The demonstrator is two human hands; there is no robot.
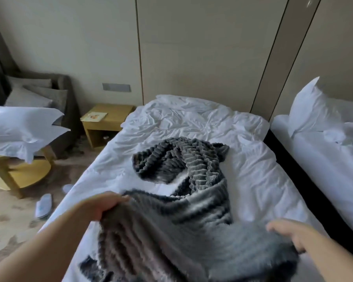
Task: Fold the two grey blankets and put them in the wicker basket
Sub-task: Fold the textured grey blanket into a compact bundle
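Gripping the near grey blanket [181,231] by its edge in my left hand [108,204] above the bed [253,169], I am seeing my right hand [289,235] too blurred to judge its grip. Pulling one-sided is risking dragging the farther grey blanket [177,157], seemingly tangled in.

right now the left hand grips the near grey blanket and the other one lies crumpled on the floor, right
Not the floor: the head view shows the other grey blanket crumpled on the white bed. The left hand does grip the near grey blanket.
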